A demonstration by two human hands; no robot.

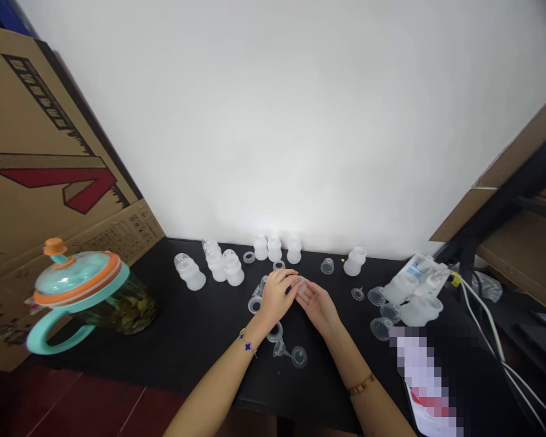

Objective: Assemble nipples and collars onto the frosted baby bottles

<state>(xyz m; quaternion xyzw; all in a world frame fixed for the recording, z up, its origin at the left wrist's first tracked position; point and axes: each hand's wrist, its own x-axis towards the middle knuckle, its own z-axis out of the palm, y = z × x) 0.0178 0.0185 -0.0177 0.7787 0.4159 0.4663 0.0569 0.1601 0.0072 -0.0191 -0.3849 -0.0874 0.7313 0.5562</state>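
Observation:
My left hand [276, 298] and my right hand [319, 308] meet over the middle of the black table. Between their fingertips is a small translucent piece [299, 284], perhaps a bottle nipple; its exact shape is partly hidden. The left fingers bend down onto it from above, while the right hand supports it palm up. White collar rings [255, 304] lie beside and below the left hand. In front of my wrists rest two clear silicone nipples [299, 357]. Behind the hands stand white bottles without caps [293, 250].
Several capped white bottles [190, 272] stand at the left. A big teal-handled jug [59, 328] is nearer me. On the right are an open bottle [355, 261], clear domed caps [382, 328], more white bottles [421, 311], cables [486, 309] and a phone [428, 419].

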